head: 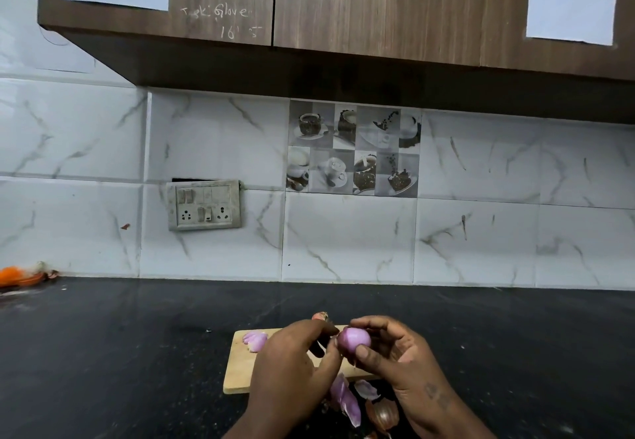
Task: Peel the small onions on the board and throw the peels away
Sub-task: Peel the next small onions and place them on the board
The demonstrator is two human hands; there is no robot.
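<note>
My right hand (402,363) grips a small purple onion (354,338) above the wooden board (240,366). The fingertips of my left hand (295,366) pinch at the onion's left end. Peeled pale-purple onions (256,339) lie at the board's far left corner. One unpeeled onion (320,316) shows just behind my left hand. Loose purple and brown peels (350,404) lie on the counter in front of the board, between my wrists.
The board sits on a black counter (120,352) against a white marble-tiled wall. A switch and socket plate (204,205) is on the wall. An orange object (20,277) lies at the counter's far left. Brown cabinets hang overhead.
</note>
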